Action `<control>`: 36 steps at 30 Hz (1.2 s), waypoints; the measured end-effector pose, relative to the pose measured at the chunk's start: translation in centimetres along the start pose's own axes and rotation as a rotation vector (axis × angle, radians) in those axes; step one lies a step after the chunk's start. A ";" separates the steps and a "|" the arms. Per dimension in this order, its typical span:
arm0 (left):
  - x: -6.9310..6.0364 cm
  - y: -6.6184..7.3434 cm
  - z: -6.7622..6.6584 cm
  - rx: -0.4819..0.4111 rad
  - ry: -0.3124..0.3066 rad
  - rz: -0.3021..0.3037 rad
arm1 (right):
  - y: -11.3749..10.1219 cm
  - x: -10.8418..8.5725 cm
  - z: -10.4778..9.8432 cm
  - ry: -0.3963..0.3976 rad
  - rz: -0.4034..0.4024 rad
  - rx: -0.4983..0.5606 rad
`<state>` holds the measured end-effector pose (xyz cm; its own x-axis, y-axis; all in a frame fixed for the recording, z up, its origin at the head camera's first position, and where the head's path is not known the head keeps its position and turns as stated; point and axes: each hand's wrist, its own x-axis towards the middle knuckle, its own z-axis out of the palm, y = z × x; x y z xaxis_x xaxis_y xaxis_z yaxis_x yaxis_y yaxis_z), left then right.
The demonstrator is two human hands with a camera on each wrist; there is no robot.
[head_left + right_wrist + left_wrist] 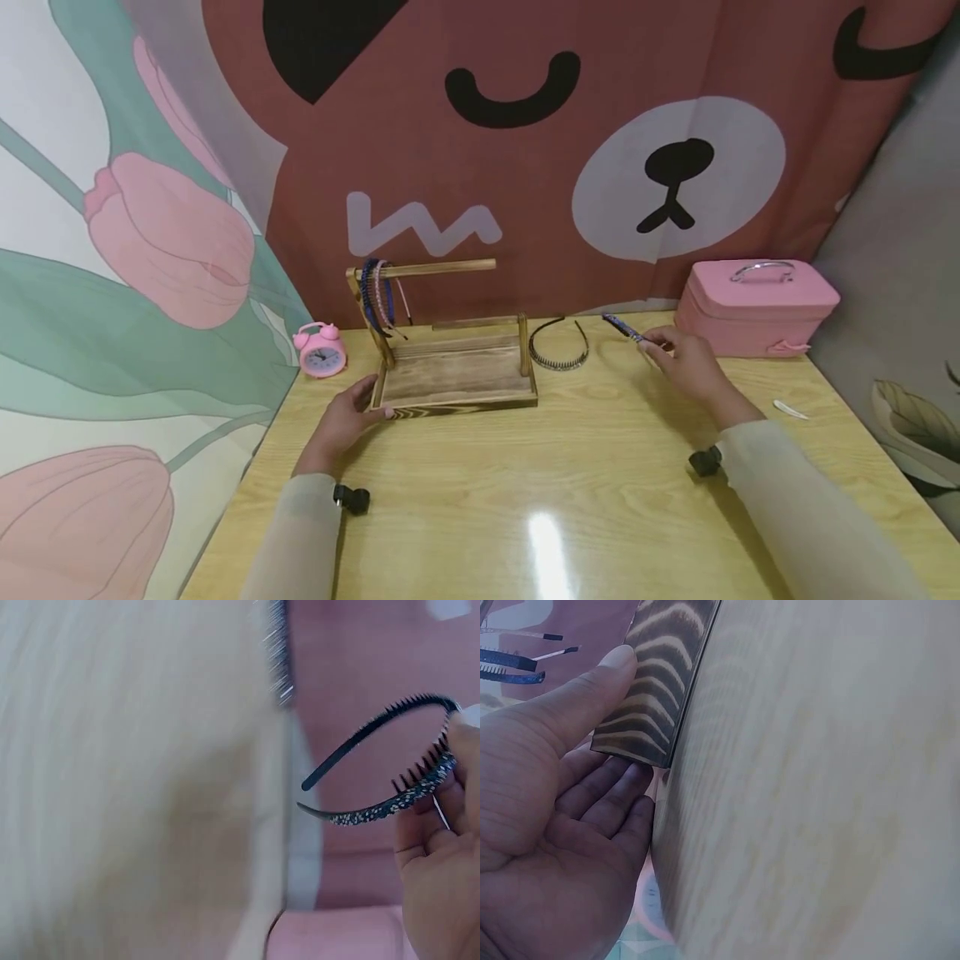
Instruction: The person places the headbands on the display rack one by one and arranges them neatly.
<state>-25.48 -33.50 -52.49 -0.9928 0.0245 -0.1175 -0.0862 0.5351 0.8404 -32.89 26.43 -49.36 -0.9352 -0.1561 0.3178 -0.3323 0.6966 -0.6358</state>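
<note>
My right hand (686,367) pinches a dark toothed headband (390,806) by its curve, above the table right of the middle. Small sparkly stones cover its band, and its two ends point away from the hand. My left hand (347,421) holds the front left corner of a wooden stand (457,408), thumb on the front board and fingers around the end, as the left wrist view shows. Several headbands (381,296), blue and pink among them, hang at the left end of the stand's top bar (442,268). Another dark toothed headband (558,364) lies on the table right of the stand.
A pink alarm clock (322,350) stands left of the wooden stand. At the back right sits a pink case (757,308) with a metal handle. A small white hair clip-like piece (790,409) lies before it. A bear-print curtain (525,167) hangs behind the table.
</note>
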 end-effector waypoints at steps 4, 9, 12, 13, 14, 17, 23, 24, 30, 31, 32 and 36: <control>0.0 -0.2 0.1 0.011 0.006 0.014 | -2.2 -0.1 -0.2 0.066 0.106 0.174; 0.3 -0.1 0.3 0.001 -0.001 0.035 | -4.2 0.3 -0.4 0.086 0.265 0.467; 0.3 0.0 0.4 -0.001 -0.005 0.029 | -5.3 0.7 -0.3 0.086 0.295 0.741; 0.2 0.0 0.4 -0.004 -0.004 0.025 | -5.6 0.8 -0.3 0.081 0.294 0.846; 0.1 0.1 0.4 -0.006 -0.005 0.021 | -6.0 0.9 -0.2 0.075 0.291 0.937; 0.0 0.1 0.3 -0.017 -0.004 0.015 | -6.9 1.2 -0.1 0.049 0.268 1.180; -0.2 0.0 0.1 -0.019 -0.006 0.020 | -9.0 1.3 -0.3 -0.015 0.163 1.397; -0.2 0.1 0.1 -0.019 -0.006 0.021 | -9.4 1.3 -0.4 -0.027 0.139 1.411; -0.2 0.0 0.2 -0.021 -0.005 0.021 | -13.0 1.3 -0.8 -0.027 0.005 1.449; -0.2 0.0 0.2 -0.022 -0.006 0.020 | -13.6 1.3 -0.8 -0.015 -0.009 1.453; -0.2 0.0 0.2 -0.024 -0.005 0.019 | -14.3 1.4 -0.8 -0.004 -0.021 1.464; -0.2 -0.1 0.2 -0.026 -0.006 0.018 | -16.3 1.6 -0.5 0.040 -0.037 1.490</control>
<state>-25.29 -33.39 -52.62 -0.9937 0.0390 -0.1048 -0.0702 0.5124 0.8558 -28.90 15.20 -38.12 -0.9281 -0.1210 0.3520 -0.1944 -0.6488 -0.7357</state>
